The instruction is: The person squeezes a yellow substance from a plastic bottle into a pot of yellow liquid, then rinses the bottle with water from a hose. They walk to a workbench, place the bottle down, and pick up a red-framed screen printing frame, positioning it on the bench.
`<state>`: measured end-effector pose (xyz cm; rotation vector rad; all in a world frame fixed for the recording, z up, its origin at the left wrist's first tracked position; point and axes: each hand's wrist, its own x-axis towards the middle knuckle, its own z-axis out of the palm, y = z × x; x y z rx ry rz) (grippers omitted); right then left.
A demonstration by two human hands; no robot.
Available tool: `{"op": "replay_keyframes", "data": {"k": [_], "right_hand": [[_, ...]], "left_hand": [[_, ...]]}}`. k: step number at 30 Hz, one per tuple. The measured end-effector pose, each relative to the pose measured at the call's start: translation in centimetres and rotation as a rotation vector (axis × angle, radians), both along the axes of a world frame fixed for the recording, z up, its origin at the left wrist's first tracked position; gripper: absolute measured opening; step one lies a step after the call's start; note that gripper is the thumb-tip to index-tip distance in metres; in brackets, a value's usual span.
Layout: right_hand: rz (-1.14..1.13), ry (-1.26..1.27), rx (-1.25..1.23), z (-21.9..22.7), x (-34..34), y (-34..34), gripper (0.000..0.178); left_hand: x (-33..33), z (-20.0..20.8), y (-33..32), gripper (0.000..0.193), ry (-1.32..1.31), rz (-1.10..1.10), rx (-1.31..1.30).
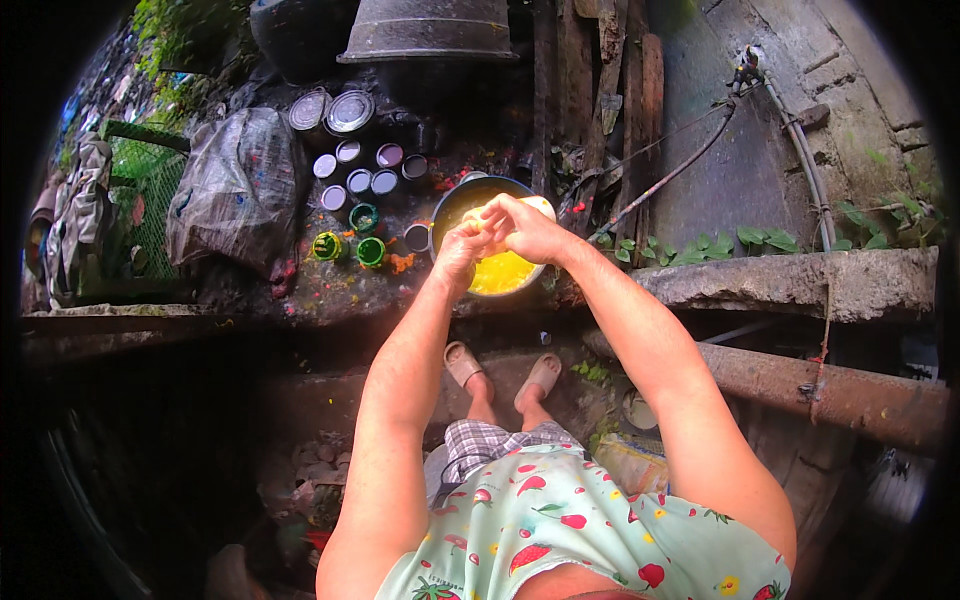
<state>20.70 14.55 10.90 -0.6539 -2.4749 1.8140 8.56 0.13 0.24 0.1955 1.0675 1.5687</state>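
Observation:
My left hand [460, 252] and my right hand [530, 230] meet above a round basin [518, 183] at the middle of the view. Both are closed, fingers bent toward each other. Something small and pale yellow seems to lie between them, but the fingers hide most of it and I cannot make out its kind. A white rounded edge [543, 206] shows just beyond my right hand. Bright yellow, wet-looking contents [502, 273] fill the near side of the basin, below my hands.
Left of the basin stand several lidded cans [384, 181], two green-stained pots [371, 252] and a yellow-stained one [327, 247]. Farther left are a grey plastic sack [235, 185] and green netting [145, 195]. A large dark tub [428, 28] stands behind; a concrete ledge [790, 283] runs right.

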Motion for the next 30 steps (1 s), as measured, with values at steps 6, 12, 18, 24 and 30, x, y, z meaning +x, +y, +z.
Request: {"op": "replay_keyframes", "data": {"k": [6, 12, 18, 24, 30], "right_hand": [[-0.158, 0.009, 0.367, -1.3, 1.7, 0.0, 0.046], [-0.067, -0.022, 0.343, -0.7, 2.1, -1.2, 0.028], [0.089, 0.105, 0.580, 1.3, 0.4, -3.4, 0.030], [0.073, 0.105, 0.592, 2.5, -0.3, -7.3, 0.029], [0.028, 0.136, 0.717, 0.3, 0.3, -9.7, 0.023]], "left_hand": [[1.1, -0.3, 0.3, 0.024, 0.073, 0.062, -0.131], [1.1, -0.5, 0.7, 0.020, 0.379, 0.026, -0.214], [1.5, -2.5, 1.6, 0.031, 0.571, 0.036, -0.075], [0.1, -5.9, 2.1, 0.033, -0.086, 0.193, 0.030], [-0.9, -6.0, 2.3, 0.034, 0.172, 0.329, -0.311]]}}
